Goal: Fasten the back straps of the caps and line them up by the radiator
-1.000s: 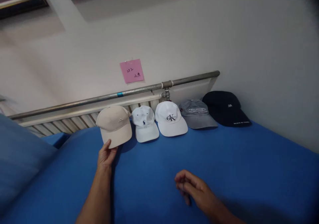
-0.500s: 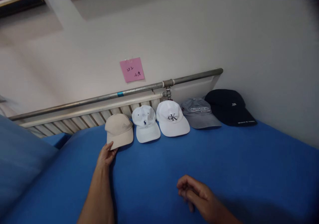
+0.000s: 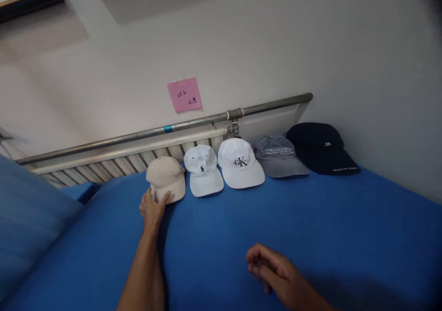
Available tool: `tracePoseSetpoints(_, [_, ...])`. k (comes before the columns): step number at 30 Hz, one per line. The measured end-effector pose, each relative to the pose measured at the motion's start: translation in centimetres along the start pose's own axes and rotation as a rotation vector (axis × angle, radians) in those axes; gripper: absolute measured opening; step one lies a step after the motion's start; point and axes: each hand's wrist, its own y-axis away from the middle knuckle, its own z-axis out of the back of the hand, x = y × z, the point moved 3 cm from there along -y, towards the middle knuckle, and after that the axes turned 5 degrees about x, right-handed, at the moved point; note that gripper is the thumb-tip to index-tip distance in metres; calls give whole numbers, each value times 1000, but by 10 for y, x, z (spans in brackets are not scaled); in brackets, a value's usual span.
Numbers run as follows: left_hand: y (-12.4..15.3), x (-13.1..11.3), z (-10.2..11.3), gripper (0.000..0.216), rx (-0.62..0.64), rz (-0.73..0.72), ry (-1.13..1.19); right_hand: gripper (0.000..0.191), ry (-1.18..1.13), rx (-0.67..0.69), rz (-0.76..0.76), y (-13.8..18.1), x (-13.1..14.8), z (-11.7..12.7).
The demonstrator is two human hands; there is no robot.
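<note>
My left hand (image 3: 154,207) grips the brim of a beige cap (image 3: 165,173) at its left front corner. The thumb lies on the brim's front and the fingers are around its left side. That cap is the leftmost of a row on the blue-covered surface (image 3: 221,242). Beside it sits a white cap with a small dark rider logo (image 3: 203,166), then a white cap with "CK" lettering (image 3: 240,163). My right hand (image 3: 271,272) hovers low at the front, loosely closed with fingers curled and nothing visible in them.
A grey cap (image 3: 281,156) and a black cap (image 3: 321,149) continue the row to the right. Behind run a radiator (image 3: 127,161) and a metal pipe (image 3: 203,121) along the wall. A pink note (image 3: 184,95) is stuck above. Blue cloth (image 3: 31,223) hangs at left.
My left hand has shifted from pinching the brim's lower corner to spanning it, thumb now further right. The beige cap's brim has turned slightly. My right hand stays put.
</note>
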Motion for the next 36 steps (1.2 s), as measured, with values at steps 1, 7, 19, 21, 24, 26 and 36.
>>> tracePoseSetpoints(1, [3, -4, -3, 88, 22, -32, -32, 19, 5, 4, 0, 0, 0, 0])
tracePoseSetpoints(7, [20, -16, -20, 98, 124, -96, -401, 17, 70, 17, -13, 3, 2, 0])
tracePoseSetpoints(19, [23, -14, -26, 61, 174, -161, -552, 13, 213, 6, 77, 5, 9, -2])
tracePoseSetpoints(21, [22, -12, -26, 61, 181, -177, -558, 12, 212, 8, 80, 6, 10, -2])
tracePoseSetpoints(24, [22, -9, -25, 60, 196, -200, -567, 12, 232, 5, 100, 6, 11, -3])
tracePoseSetpoints(26, [22, -8, -24, 58, 210, -219, -573, 12, 251, 5, 112, 7, 11, -3])
tracePoseSetpoints(36, [25, -11, -24, 58, 185, -213, -608, 13, 301, 11, 141, 8, 13, -2])
